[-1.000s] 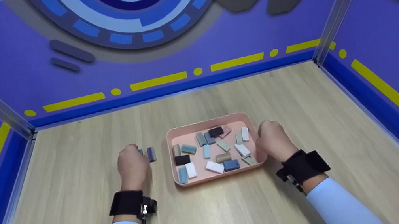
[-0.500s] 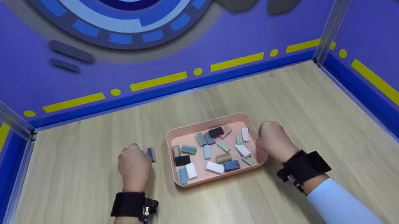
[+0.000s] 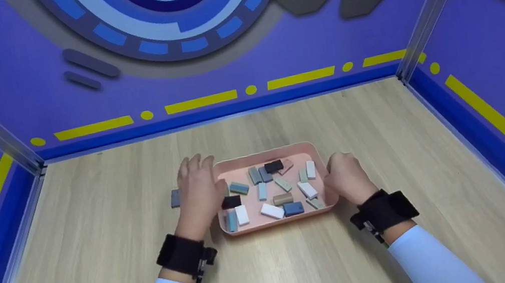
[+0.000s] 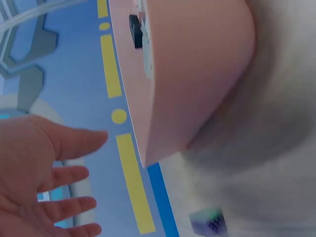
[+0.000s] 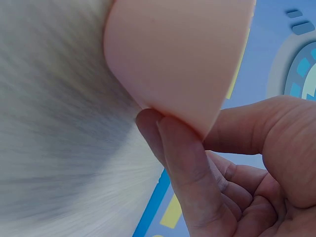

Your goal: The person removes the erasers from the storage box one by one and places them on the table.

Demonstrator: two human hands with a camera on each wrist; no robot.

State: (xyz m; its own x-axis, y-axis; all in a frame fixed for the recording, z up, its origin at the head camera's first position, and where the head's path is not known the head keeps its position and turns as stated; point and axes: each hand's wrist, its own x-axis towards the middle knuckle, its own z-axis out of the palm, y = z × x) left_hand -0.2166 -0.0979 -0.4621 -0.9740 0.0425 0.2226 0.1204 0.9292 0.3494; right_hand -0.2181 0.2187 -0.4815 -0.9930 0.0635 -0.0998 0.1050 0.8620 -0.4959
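Pinching the pink tray (image 3: 251, 203) with one hand, the other spread

The right hand (image 3: 349, 177) grips the pink tray's right end, its thumb and fingers pinching the wall. The left hand (image 3: 199, 190) is raised at the tray's left end with its fingers spread, and the left wrist view shows them apart from the tray and holding nothing.

The tray sits flat on the wooden table (image 3: 100, 267), between the two hands. Small blocks lie scattered in it: a black block (image 3: 273, 166) near the far side, a light blue block (image 3: 262, 191) around the middle, a brown block (image 3: 283, 199) and a dark blue block (image 3: 293, 208) nearer the front, and several white ones.

Outside the tray, a slate block (image 3: 174, 199) lies on the table just beside the left hand. A blurred purple and green block (image 4: 208, 221) also lies on the table, apart from the tray. Behind stands a purple wall (image 3: 17, 62) with yellow marks.
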